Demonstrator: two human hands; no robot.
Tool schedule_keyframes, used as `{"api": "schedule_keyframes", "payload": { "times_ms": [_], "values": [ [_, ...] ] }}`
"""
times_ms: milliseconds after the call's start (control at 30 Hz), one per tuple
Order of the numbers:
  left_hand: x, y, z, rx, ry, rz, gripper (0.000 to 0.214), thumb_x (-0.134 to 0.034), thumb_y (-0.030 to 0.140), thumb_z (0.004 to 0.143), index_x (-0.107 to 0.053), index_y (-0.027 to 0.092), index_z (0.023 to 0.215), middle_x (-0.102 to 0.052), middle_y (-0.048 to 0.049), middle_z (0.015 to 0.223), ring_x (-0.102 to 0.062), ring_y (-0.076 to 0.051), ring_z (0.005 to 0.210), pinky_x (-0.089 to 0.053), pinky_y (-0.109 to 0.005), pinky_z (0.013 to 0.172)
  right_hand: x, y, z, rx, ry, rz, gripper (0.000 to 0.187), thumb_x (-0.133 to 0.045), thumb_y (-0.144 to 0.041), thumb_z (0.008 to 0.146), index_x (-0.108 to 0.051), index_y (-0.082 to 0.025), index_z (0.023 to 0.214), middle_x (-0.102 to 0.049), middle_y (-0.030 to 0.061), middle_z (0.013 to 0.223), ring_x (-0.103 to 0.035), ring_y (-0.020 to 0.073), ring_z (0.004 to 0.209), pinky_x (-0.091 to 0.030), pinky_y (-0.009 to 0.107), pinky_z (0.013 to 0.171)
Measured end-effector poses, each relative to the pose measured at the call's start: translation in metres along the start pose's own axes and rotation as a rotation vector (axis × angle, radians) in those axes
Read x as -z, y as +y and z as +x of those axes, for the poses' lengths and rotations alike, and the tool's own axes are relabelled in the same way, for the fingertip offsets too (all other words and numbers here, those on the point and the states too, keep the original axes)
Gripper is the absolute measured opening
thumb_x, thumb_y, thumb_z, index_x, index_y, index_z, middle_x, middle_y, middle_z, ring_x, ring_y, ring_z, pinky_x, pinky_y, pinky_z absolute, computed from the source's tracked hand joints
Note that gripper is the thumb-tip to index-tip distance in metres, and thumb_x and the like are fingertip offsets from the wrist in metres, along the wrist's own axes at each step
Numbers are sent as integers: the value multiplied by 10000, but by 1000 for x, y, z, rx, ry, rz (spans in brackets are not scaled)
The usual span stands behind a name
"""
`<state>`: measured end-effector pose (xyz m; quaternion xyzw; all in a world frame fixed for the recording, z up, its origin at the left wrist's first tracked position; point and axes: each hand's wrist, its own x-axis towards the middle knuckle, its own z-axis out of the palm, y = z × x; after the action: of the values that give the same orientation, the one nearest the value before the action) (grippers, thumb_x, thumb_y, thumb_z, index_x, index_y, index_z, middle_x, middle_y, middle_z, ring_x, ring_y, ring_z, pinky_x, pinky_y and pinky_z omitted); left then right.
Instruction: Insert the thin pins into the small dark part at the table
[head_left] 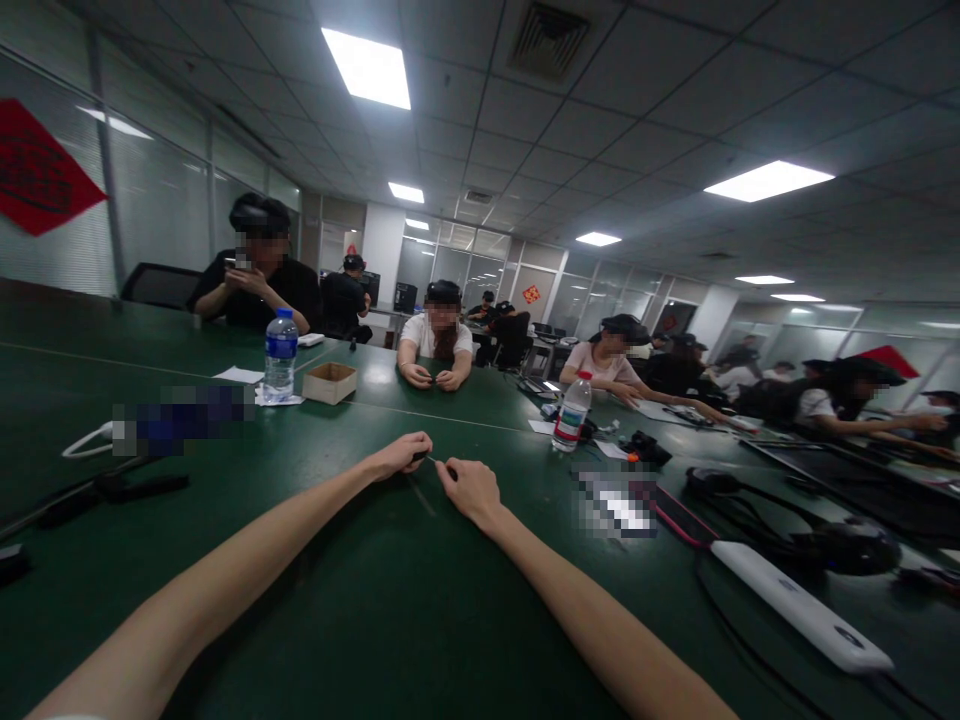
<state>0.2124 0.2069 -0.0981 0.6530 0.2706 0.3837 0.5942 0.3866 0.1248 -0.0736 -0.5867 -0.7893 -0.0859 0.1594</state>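
Note:
Both my arms reach out over the dark green tabletop (352, 640). My left hand (397, 456) is closed around a small dark piece (420, 455), from which a thin, pale, shiny tip points to the right. Just to the right of it, my right hand (474, 490) is closed, with thumb and forefinger pinched together. Something small and dark shows at those fingertips, too small to name. The thin tip lies in the narrow gap between the two hands, and I cannot tell whether it touches my right fingers.
Ahead stand an open cardboard box (330, 383) and a blue-capped water bottle (280, 360). A red-capped bottle (572, 412), a white power bank (799, 605) and a black headset (847, 545) are on the right. Several people sit around, one directly opposite (437, 335).

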Motion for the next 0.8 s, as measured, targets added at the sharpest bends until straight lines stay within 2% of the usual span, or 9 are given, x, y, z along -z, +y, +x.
{"api": "schedule_keyframes", "payload": {
  "times_ms": [267, 467, 533, 667, 800],
  "values": [
    [-6, 11, -7, 22, 9, 2, 197, -536, 350, 778, -451, 172, 793, -311, 87, 478, -258, -45, 345, -137, -165, 351, 2, 7, 1, 63, -15, -34, 602, -165, -576, 918, -671, -250, 909, -686, 36, 898, -605, 149, 768, -375, 224, 657],
    [-7, 11, -7, 20, 43, 1, 189, -519, 349, 782, -445, 176, 797, -318, 87, 479, -249, -43, 344, -144, -160, 353, 8, -1, -2, 341, -128, -86, 583, -230, -607, 898, -678, -235, 879, -687, 43, 892, -608, 150, 800, -376, 221, 697],
    [-6, 9, -6, 23, 45, -3, 182, -511, 346, 784, -442, 178, 797, -313, 89, 465, -245, -47, 343, -152, -160, 351, 7, -2, -2, 295, -111, -86, 587, -206, -592, 909, -672, -235, 896, -685, 47, 904, -610, 149, 800, -378, 220, 698],
    [-3, 5, -3, 12, 29, -20, 174, -502, 342, 786, -441, 179, 796, -315, 86, 457, -255, -53, 344, -145, -159, 348, 5, 0, -1, 64, -26, -61, 600, -152, -560, 928, -655, -232, 924, -683, 54, 910, -614, 147, 779, -386, 219, 675],
    [-2, 3, -2, 21, 27, -20, 184, -504, 351, 789, -445, 177, 797, -306, 87, 456, -252, -51, 343, -139, -156, 352, 6, 1, -1, 34, -30, -31, 589, -167, -572, 921, -650, -235, 924, -682, 49, 905, -620, 149, 773, -399, 219, 662]
  ]
}}
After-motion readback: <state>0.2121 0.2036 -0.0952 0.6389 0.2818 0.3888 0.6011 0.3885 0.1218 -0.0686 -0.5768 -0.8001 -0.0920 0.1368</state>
